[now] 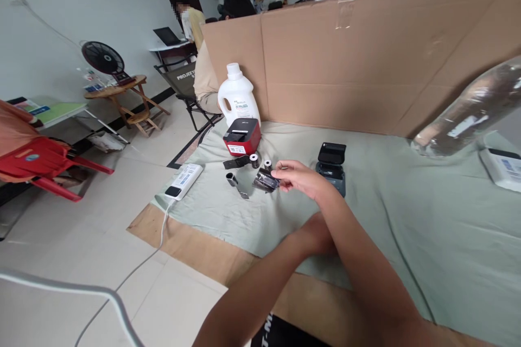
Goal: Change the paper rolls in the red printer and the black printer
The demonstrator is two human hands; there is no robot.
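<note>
My right hand (299,178) reaches over the cloth, thumb and fingers pinched at the edge of a glossy strip of black film (265,181). My left hand (319,230) lies lower, crossed behind my right forearm; its fingers are hidden. Just beyond the strip stand two small black rolls with white cores, one roll (254,160) farther left and the other roll (267,165) close to my fingertips. Another black roll (231,178) has a tail unrolled on the cloth. Behind them sits a red and black label printer (242,136). An open dark case (331,165) stands right of my hand.
A white jug (239,95) stands behind the printer, against a cardboard wall (345,70). A white power strip (184,181) with a cable lies left. On the right are a plastic-wrapped bundle (468,108) and a white box (502,165). Other people sit or stand at the left.
</note>
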